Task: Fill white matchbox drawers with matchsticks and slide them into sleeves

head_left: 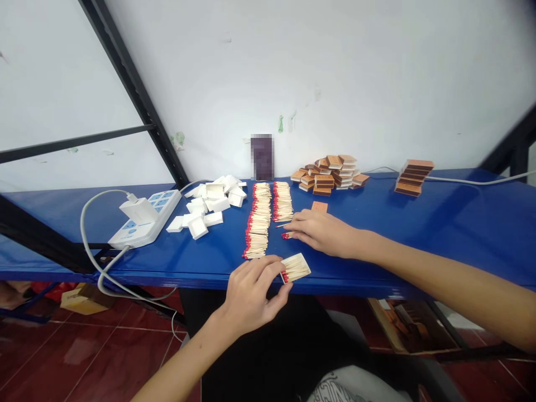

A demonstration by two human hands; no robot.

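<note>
In my left hand (255,293) is a white matchbox tray (302,261) with red-tipped matches lying in it, held near the blue shelf's front edge. My right hand (320,230) is lowered to the shelf, its fingers closed around several matches (287,235) whose red heads poke out to the left. Just beyond those fingers lies a short row of matches (283,201). Left of it runs a longer row of matches (258,220). An orange matchbox sleeve (319,207) lies flat behind my right hand.
White empty trays (215,192) are heaped at the left, near a power strip (146,220) with a plugged-in charger. Matchboxes (330,174) are piled at the back right, and a leaning stack of matchboxes (414,177) stands farther right. A blurred dark object (262,158) rests against the wall.
</note>
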